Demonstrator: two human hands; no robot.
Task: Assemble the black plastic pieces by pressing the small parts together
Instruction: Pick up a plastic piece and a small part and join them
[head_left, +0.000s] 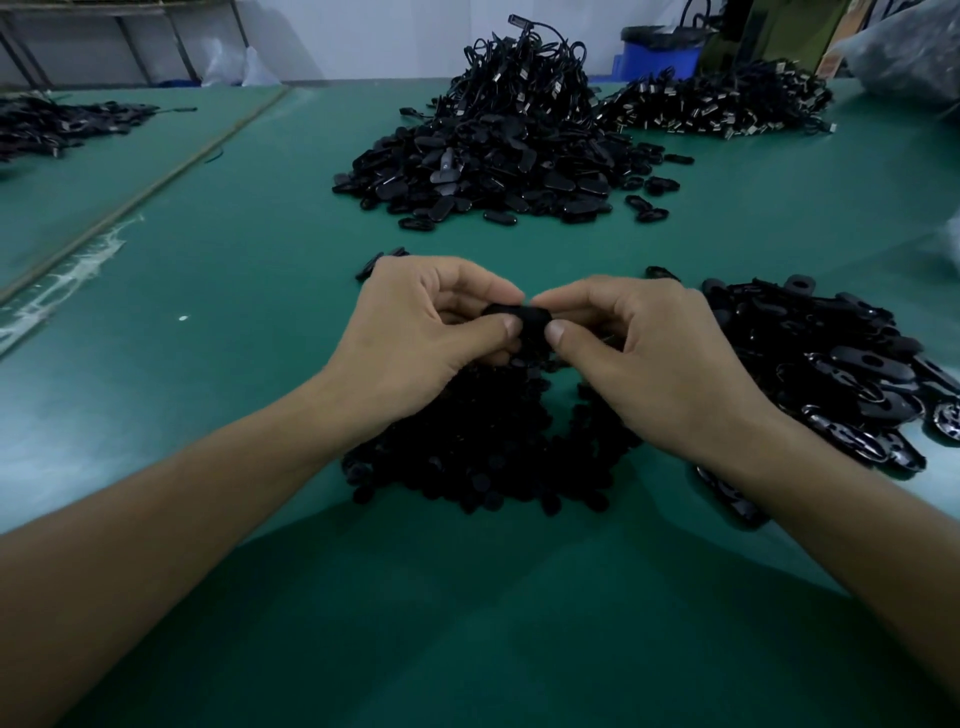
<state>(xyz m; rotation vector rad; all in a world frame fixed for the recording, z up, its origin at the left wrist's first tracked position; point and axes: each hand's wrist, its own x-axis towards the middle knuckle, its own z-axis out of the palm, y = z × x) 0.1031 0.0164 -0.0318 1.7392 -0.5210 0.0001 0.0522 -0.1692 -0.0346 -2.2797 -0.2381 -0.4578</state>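
A small black plastic piece (523, 318) is held above the green table (260, 291), between both hands. My left hand (421, 332) pinches its left end with thumb and curled fingers. My right hand (644, 353) pinches its right end the same way. Below the hands lies a heap of small black round parts (488, 447), partly hidden by my wrists. To the right sits a pile of flat oval black pieces with slots (831, 364).
A large pile of black oval shells (498, 176) lies at the middle back, with a mound of black cables (524, 73) on it. More cabled parts (722, 104) lie back right, another pile (57, 124) far left. A blue bin (660, 52) stands behind the table.
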